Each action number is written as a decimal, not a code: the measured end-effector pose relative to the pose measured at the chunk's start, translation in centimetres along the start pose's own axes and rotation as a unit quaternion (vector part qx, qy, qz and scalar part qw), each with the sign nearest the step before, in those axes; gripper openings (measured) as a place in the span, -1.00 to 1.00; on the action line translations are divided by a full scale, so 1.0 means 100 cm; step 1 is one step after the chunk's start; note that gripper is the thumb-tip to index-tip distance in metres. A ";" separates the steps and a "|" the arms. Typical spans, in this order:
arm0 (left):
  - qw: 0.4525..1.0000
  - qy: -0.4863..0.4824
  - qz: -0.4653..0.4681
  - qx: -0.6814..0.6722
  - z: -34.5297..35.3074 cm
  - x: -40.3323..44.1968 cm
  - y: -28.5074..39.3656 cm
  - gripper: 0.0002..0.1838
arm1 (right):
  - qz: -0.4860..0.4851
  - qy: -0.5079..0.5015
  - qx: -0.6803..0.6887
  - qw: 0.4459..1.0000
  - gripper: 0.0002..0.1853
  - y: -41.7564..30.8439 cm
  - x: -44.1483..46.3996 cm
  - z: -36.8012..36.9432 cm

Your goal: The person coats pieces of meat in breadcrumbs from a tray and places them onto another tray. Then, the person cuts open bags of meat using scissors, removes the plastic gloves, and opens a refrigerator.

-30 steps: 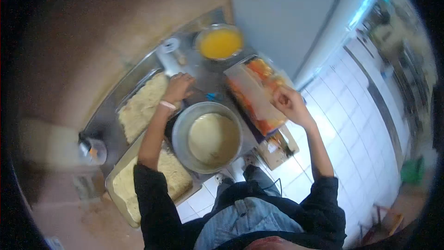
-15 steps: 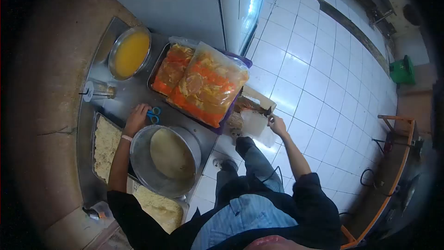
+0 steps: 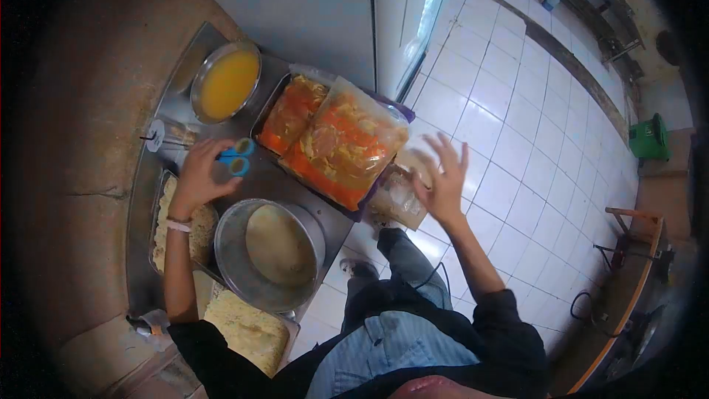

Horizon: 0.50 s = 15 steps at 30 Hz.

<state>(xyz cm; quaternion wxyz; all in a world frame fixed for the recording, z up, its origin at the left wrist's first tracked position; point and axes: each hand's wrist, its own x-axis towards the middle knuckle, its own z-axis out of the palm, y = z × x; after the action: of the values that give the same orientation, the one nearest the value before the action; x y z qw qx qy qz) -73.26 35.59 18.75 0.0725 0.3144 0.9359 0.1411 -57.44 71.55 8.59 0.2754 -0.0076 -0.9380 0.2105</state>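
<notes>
My left hand is raised over the metal table, its fingers at the blades' end of blue-handled scissors. The handles point away from the fingertips, and the thumb stands apart; the blades are mostly hidden. Below this hand are a large metal pot with a pale layer inside and a tray of crumbly pale-yellow food. My right hand is in the air with fingers spread, holding nothing. Near it, low by the table, lies crumpled clear plastic on brown cardboard.
Clear bags of orange and yellow food fill a tray at the table's right edge. A bowl of yellow liquid and a clear container stand farther back. Another food tray is nearer me. A green bin stands across the tiled floor.
My left hand has risen from the table, and the scissors have come up with it. My right hand has let go of the pale plastic, moved up and spread its fingers.
</notes>
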 end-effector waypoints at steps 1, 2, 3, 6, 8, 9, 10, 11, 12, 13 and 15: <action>0.997 0.008 0.071 0.005 -0.004 0.007 0.021 -0.47 | -0.070 -0.008 0.011 0.997 -0.73 -0.012 0.010 -0.010; 0.990 0.017 0.141 0.012 -0.008 0.014 0.041 -0.46 | -0.076 0.004 0.007 0.997 -0.73 -0.025 0.022 -0.020; 0.986 -0.002 0.164 0.015 -0.010 0.021 0.061 -0.48 | -0.144 0.006 0.021 0.989 -0.74 -0.038 0.032 -0.030; 0.972 -0.026 0.229 0.039 -0.001 0.041 0.102 -0.51 | -0.210 -0.020 0.082 0.974 -0.74 -0.054 0.040 -0.035; 0.960 -0.034 0.271 0.058 0.015 0.053 0.122 -0.52 | -0.206 -0.051 0.130 0.968 -0.74 -0.056 0.038 -0.039; 0.949 -0.034 0.303 0.078 0.024 0.059 0.131 -0.59 | -0.151 -0.097 0.135 0.975 -0.75 -0.056 0.039 -0.042; 0.936 -0.034 0.335 0.099 0.030 0.064 0.140 -0.66 | -0.094 -0.142 0.139 0.975 -0.75 -0.055 0.039 -0.045; 0.935 -0.031 0.338 0.104 0.036 0.069 0.149 -0.66 | -0.096 -0.136 0.137 0.977 -0.75 -0.049 0.035 -0.043; 0.923 -0.010 0.370 0.107 0.042 0.071 0.158 -0.69 | -0.042 -0.185 0.201 0.961 -0.75 -0.037 0.027 -0.038; 0.909 0.008 0.401 0.110 0.049 0.073 0.166 -0.72 | 0.013 -0.234 0.264 0.936 -0.75 -0.029 0.022 -0.038; 0.906 0.020 0.403 0.127 0.066 0.076 0.175 -0.72 | -0.008 -0.160 0.210 0.964 -0.79 -0.018 0.009 -0.044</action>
<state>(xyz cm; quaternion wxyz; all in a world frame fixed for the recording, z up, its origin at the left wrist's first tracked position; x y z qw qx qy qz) -67.83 54.99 17.57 -0.0499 0.6682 0.7410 0.0442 -55.77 71.77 13.10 0.1189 0.0917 -0.9045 0.3992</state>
